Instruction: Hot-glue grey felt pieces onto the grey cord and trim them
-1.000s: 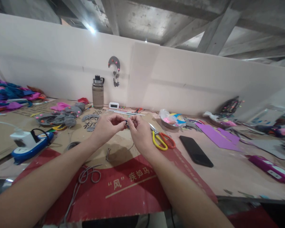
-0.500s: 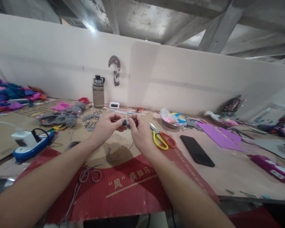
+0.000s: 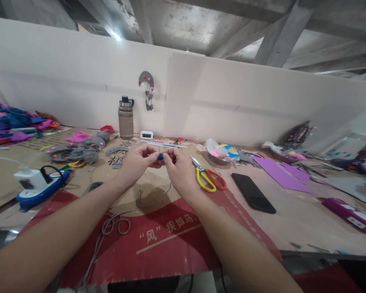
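Note:
Between my fingertips sits a small dark blue piece (image 3: 160, 156), too small and too covered to name. My left hand (image 3: 142, 159) pinches it from the left. Thumb and fingers of my right hand (image 3: 178, 165) close on its other side, so the two hands almost touch. Below my right hand a thin grey cord (image 3: 168, 188) hangs or lies; its upper end is hidden. Scissors (image 3: 205, 177) with one yellow and one orange handle lie just right of my right hand. Grey cut felt pieces (image 3: 117, 152) rest left of my left hand.
A phone (image 3: 252, 193) lies at the right, before purple felt sheets (image 3: 280, 173). Loops of grey cord (image 3: 110, 226) cross the red cardboard (image 3: 171, 260). A blue power strip (image 3: 42, 191) with a charger stands left. A bottle (image 3: 126, 120) and small clock (image 3: 146, 135) stand by the wall.
My right fingertips have come left onto the blue piece, closing the small gap between the hands. My left hand has barely moved.

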A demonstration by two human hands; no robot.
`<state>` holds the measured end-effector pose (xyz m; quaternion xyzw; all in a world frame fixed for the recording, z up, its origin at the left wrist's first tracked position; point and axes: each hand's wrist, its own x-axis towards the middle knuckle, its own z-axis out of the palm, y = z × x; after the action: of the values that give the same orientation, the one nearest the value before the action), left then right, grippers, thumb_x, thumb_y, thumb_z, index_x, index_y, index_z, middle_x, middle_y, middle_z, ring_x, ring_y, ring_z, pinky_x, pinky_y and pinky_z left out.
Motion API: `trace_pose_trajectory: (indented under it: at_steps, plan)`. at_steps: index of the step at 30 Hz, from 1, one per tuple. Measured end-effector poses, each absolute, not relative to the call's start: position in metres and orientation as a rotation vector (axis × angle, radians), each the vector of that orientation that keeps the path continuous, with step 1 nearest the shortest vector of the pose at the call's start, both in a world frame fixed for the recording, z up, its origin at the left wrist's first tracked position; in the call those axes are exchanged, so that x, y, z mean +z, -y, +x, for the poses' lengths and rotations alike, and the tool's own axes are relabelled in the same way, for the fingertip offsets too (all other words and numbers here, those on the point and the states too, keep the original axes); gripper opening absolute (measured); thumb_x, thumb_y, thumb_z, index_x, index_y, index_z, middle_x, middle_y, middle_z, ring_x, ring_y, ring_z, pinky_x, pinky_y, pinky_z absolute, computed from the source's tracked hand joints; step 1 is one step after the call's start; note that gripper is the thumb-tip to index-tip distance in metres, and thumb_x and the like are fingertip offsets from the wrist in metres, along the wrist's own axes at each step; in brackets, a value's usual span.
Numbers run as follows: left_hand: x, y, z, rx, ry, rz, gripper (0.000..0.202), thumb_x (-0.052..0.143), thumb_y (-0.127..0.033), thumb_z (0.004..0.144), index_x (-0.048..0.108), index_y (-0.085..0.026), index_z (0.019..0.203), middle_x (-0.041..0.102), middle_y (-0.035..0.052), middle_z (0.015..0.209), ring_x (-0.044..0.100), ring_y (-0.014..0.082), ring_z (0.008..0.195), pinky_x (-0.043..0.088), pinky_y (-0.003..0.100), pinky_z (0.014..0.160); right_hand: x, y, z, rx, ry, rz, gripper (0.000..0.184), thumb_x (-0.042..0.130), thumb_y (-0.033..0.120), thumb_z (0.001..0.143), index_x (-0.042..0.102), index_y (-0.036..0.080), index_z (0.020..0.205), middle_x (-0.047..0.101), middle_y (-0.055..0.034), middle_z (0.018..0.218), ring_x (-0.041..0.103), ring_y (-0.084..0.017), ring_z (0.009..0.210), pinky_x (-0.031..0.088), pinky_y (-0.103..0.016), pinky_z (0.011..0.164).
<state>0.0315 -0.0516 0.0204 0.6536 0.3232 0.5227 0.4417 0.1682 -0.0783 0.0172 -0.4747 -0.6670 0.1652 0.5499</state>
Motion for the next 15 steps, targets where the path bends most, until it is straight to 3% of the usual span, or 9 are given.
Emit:
trace_pose_trajectory:
  at_steps: [5,9,15]
  plan:
    - [0.0243,0.0522,0.0290,1.269,-0.929,1.847,0.014,0.061,-0.030,0.074,0.062,-0.016,0.073,0.058,-0.0005,0.065,0.052,0.0091,0.057,0.041,0.020,0.051,0.0167,0.0774,0.1692,0.328,1.587,-1.178,0.013,0.047,0.025,0.081,0.055,0.018,0.075,0.056,0.0023,0.064,0.048,-0.010,0.057,0.035,-0.023,0.058]
    - [0.0243,0.0491,0.0269,1.237,-0.992,1.945,0.014,0.060,-0.031,0.074,0.063,-0.017,0.071,0.058,-0.0017,0.065,0.046,0.0069,0.053,0.036,0.020,0.050,0.0153,0.0761,0.1702,0.319,1.606,-1.172,0.012,0.047,0.025,0.081,0.055,0.018,0.075,0.055,0.0028,0.063,0.046,-0.010,0.056,0.034,-0.022,0.057]
    - [0.0223,0.0470,0.0263,1.249,-0.957,1.867,0.012,0.059,-0.029,0.076,0.060,-0.018,0.071,0.048,-0.0048,0.050,0.039,0.0061,0.042,0.032,0.019,0.041,0.0145,0.0757,0.1717,0.294,1.623,-1.188,0.014,0.047,0.028,0.081,0.057,0.018,0.078,0.055,0.0020,0.064,0.046,-0.010,0.057,0.034,-0.023,0.059]
